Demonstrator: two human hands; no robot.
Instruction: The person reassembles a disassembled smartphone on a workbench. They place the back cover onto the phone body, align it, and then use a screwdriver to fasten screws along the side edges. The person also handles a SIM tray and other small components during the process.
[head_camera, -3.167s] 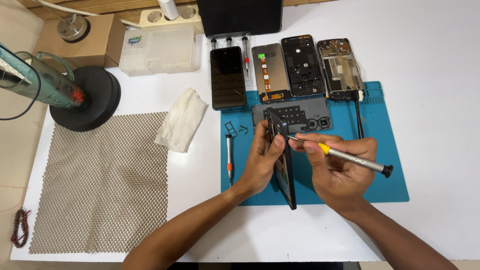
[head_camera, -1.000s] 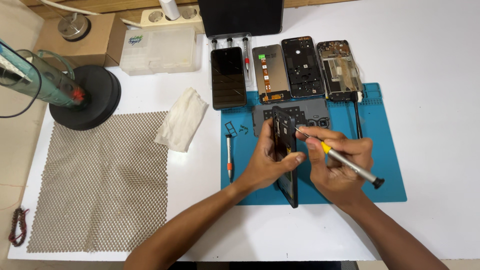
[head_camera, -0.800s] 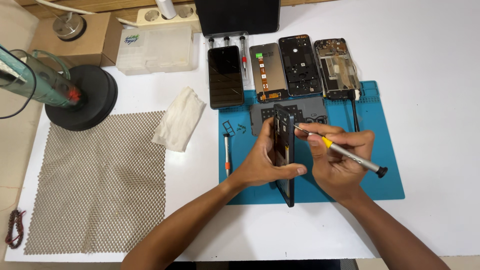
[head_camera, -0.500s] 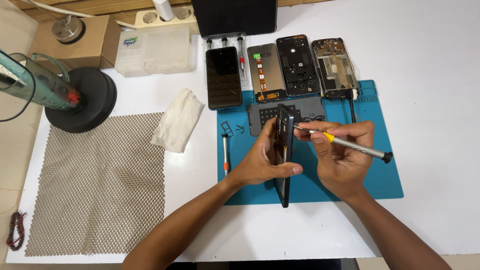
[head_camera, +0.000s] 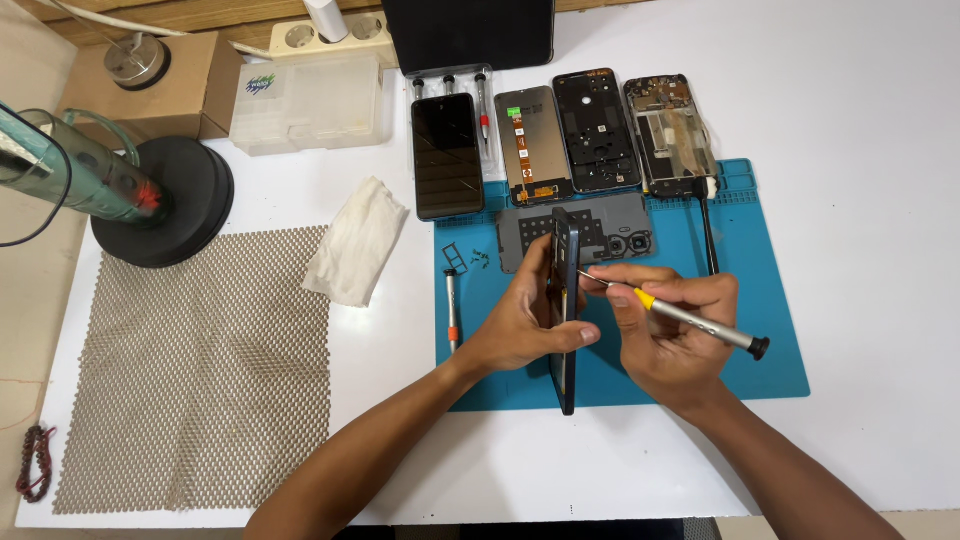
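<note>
Lowered since 3.2 s ago: slim metal screwdriver (head_camera: 690, 319), right-hand fingers (head_camera: 640, 287) clamped; left fingers (head_camera: 570, 338) clamp upright dark phone frame (head_camera: 566, 310). Tip may slip, gouging parts.

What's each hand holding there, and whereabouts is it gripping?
The left hand holds a phone frame upright on its edge, gripped around its middle. The right hand pinches a small screwdriver near its tip end, pointing at the frame.

Phone repair workshop: opened handsets (head_camera: 598, 130) lying in a row at upper centre, blue repair mat (head_camera: 760, 330) covering the white surface (head_camera: 860, 150), hot-air tool (head_camera: 75, 175) standing upper left.
</note>
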